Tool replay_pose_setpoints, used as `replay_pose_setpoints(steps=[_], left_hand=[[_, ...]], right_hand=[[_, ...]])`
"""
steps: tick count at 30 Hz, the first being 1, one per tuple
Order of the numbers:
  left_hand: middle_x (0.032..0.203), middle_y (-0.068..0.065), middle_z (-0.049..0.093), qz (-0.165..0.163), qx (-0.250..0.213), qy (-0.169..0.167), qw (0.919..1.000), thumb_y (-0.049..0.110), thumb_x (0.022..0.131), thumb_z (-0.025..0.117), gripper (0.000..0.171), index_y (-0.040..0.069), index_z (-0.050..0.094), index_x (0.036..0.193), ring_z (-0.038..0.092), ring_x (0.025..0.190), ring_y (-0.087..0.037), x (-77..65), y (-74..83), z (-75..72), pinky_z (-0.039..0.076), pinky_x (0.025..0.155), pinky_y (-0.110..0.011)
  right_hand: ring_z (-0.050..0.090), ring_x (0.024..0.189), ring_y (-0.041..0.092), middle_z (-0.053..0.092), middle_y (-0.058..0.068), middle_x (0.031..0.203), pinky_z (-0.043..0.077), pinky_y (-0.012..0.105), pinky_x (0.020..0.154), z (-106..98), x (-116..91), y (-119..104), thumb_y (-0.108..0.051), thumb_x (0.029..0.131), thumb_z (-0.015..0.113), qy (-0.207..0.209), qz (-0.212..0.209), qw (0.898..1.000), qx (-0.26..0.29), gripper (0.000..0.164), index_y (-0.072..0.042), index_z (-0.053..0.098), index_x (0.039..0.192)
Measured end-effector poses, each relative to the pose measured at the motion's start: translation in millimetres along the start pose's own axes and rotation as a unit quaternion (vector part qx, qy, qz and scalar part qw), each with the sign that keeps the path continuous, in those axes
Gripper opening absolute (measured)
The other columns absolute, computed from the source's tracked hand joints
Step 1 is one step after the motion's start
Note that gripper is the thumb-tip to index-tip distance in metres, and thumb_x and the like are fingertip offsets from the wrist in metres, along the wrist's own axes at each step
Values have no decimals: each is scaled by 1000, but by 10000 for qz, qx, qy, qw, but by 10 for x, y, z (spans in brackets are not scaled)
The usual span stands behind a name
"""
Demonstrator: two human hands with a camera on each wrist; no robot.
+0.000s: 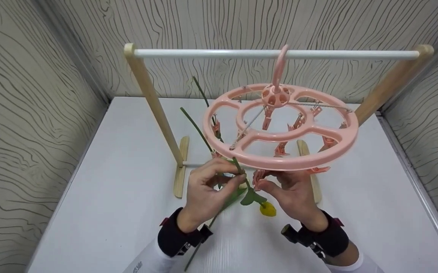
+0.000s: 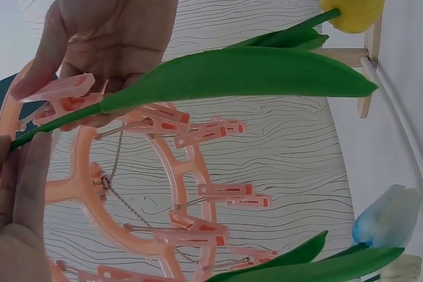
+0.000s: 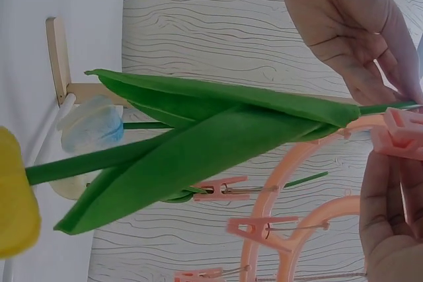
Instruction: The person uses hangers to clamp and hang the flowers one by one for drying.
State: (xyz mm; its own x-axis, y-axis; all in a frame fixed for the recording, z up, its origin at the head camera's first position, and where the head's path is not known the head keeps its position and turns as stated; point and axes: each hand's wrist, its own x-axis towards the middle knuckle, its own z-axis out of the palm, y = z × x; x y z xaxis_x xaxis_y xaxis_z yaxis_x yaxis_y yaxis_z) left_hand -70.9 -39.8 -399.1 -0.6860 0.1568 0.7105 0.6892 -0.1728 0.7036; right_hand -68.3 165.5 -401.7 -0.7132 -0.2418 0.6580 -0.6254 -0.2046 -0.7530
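The left hand (image 1: 213,185) and right hand (image 1: 294,193) are bare. The left wristband (image 1: 170,232) is wide and black, with a small red tab (image 1: 164,222) at its far left edge; the left wrist camera (image 1: 205,231), a stubby black cylinder, juts from its right side. The white left sleeve (image 1: 148,254) bears small grey lettering (image 1: 138,267). The right wristband (image 1: 335,237) is black too, red-tabbed, with a matching right wrist camera (image 1: 290,232); the white right sleeve (image 1: 359,266) ends nearer, leaving some forearm (image 1: 347,254) uncovered.
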Motion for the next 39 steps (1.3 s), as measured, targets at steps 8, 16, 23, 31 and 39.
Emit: replay_pose_setpoints(steps=[8, 16, 23, 31, 39], left_hand=[[99, -25, 72, 180, 106, 17, 9998, -21, 82, 76, 27, -9, 71, 105, 75, 99, -8, 44, 33, -8, 69, 70, -33], [98, -25, 72, 407, 82, 81, 9991, -23, 81, 75, 27, -9, 71, 104, 76, 100, -9, 32, 6, 18, 69, 70, -33], [97, -25, 72, 433, 133, 141, 9989, -23, 80, 75, 28, -9, 71, 104, 76, 99, -9, 35, 4, 13, 68, 69, -32], [96, -24, 72, 414, 108, 162, 9990, -15, 86, 76, 19, -8, 71, 103, 76, 89, -17, 43, 3, -25, 68, 64, -31], [95, -24, 71, 250, 184, 278, 9991, -13, 88, 77, 16, -8, 72, 102, 76, 89, -14, 41, 23, -92, 68, 67, -27]], right_hand=[[72, 87, 14, 75, 5, 101, 65, 23, 87, 22, 19, 37, 16, 90, 71, -6, -166, 9998, 85, 37, 7, 66, 125], [74, 85, 11, 76, 1, 101, 66, 24, 89, 73, 29, 34, 13, 90, 74, 226, -64, 9997, -35, 30, 7, 68, 119], [73, 89, 11, 76, 0, 103, 66, 23, 88, 89, 3, 39, 1, 91, 79, 296, 74, 9991, -290, 33, 5, 68, 122], [73, 92, 12, 75, 1, 102, 65, 23, 88, 45, -50, 71, 6, 88, 79, 64, 312, 9977, -604, 38, 7, 65, 123], [74, 102, 10, 77, -1, 114, 64, 22, 90, -38, -149, 152, 19, 85, 73, -238, 296, 9946, -966, 40, 9, 66, 123]])
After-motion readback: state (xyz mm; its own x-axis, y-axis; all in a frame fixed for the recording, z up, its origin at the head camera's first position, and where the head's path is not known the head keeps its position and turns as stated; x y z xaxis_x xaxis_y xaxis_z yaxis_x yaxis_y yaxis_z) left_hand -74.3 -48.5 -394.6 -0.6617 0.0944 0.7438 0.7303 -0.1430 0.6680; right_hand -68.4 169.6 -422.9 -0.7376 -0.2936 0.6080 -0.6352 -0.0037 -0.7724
